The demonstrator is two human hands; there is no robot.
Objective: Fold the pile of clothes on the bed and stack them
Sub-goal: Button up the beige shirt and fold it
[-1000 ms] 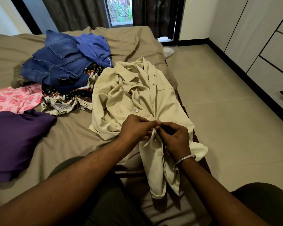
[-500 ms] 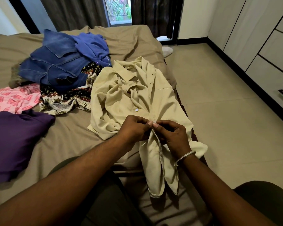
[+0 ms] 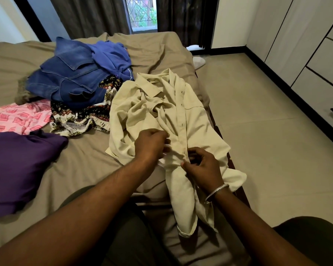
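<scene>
Bed (image 3: 85,166) holds everything: shirt (image 3: 161,112) spread crumpled along the right edge, tail hanging off the near side; unfolded pile just left of it, with denim (image 3: 69,77) and blue top (image 3: 112,56) on a patterned piece (image 3: 81,116). Pink cloth (image 3: 15,118) and purple garment (image 3: 17,166) are laid apart at far left.

Change: hands are now split. One second ago both were bunched together on one point of the placket. Left hand (image 3: 152,146) is now shifted up and left, cloth pinched at the fingertips. Right hand (image 3: 202,166) is held lower, fingers curled, placket edge pinched. Shirt itself is barely moved.

Judgement: one button is likely done and the next is being reached for. Shirt is not yet folded; nothing is seen stacked except perhaps the purple garment.
</scene>
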